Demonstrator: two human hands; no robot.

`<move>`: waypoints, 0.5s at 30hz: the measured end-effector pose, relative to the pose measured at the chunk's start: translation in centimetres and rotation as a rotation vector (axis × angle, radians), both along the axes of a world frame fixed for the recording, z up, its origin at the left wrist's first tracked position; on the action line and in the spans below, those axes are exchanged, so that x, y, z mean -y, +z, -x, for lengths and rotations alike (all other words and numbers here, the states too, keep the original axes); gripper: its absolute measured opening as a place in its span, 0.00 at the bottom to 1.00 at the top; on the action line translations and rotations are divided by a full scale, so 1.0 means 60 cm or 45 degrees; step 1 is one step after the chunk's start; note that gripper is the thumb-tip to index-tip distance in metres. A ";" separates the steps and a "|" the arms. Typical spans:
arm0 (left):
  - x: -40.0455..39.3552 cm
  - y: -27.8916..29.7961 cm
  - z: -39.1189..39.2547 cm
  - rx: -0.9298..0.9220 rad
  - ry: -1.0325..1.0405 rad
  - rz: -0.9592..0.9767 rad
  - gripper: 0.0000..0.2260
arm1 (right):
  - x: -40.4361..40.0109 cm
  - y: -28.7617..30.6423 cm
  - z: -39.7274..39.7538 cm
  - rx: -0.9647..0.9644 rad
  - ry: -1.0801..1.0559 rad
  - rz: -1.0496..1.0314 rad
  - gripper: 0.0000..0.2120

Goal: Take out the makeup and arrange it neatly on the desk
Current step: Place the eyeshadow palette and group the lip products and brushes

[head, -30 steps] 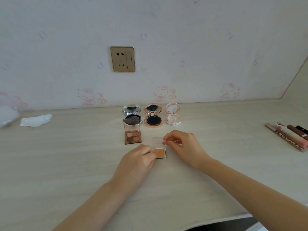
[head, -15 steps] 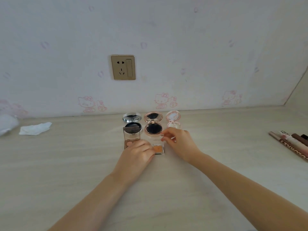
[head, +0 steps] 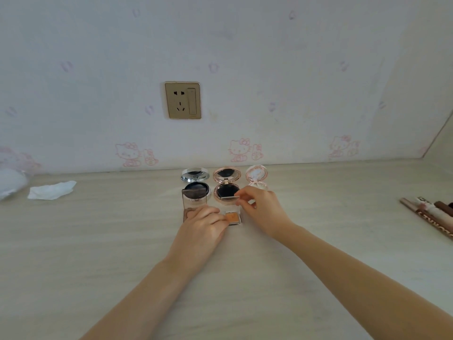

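Pale wood-grain desk (head: 98, 241) is carrying a small cosmetics lot set against a wall papered with pink cartoon cats.

Back row, lying near the wall: silver compact (head: 195, 182), rose-gold compact (head: 226, 184) and pink compact (head: 256, 175), all standing open with lids raised, side by side from left to right.

Front row: brown eyeshadow palette (head: 193, 202) is sitting open just in front of the silver compact, its clear lid tilting up. Beside it, on its right, the small clear case with orange powder (head: 232, 215) is resting on the desk in front of the rose-gold compact, lid lifted.

Left hand (head: 203, 229) is lying knuckles-up over the near corner of the brown palette, fingers curled together, fingertips touching the left edge of the orange case; whether it is gripping the case cannot be told. Right hand (head: 262, 209) is pinching the raised clear lid of the orange case at its right corner between thumb and forefinger, partly covering the base of the pink compact.

Far right edge: a bundle of slim tubes (head: 431, 214), pink, white and brown, is lying flat, well apart from the rows. Far left: a crumpled white tissue (head: 51, 190) is resting near the wall. A gold wall socket (head: 183, 100) is showing above the compacts.
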State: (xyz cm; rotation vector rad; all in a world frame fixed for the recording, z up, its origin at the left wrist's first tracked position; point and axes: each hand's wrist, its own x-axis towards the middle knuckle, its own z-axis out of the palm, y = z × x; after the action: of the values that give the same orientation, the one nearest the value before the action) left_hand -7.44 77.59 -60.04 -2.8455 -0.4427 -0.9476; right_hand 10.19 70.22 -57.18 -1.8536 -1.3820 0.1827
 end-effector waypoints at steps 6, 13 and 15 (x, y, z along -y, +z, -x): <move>0.007 0.009 0.003 0.009 -0.001 0.038 0.12 | 0.010 0.004 -0.001 0.069 -0.022 -0.010 0.12; 0.020 0.020 0.007 0.028 -0.010 -0.013 0.12 | 0.067 0.017 -0.021 0.214 -0.007 0.013 0.12; 0.031 0.025 0.000 0.025 -0.014 0.001 0.12 | 0.093 0.017 -0.034 0.288 -0.031 0.048 0.12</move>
State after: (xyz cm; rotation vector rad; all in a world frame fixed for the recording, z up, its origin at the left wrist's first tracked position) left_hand -7.45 75.75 -58.54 -2.8445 -0.4293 -0.9783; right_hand 12.25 64.65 -56.14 -1.9692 -1.5159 -0.0144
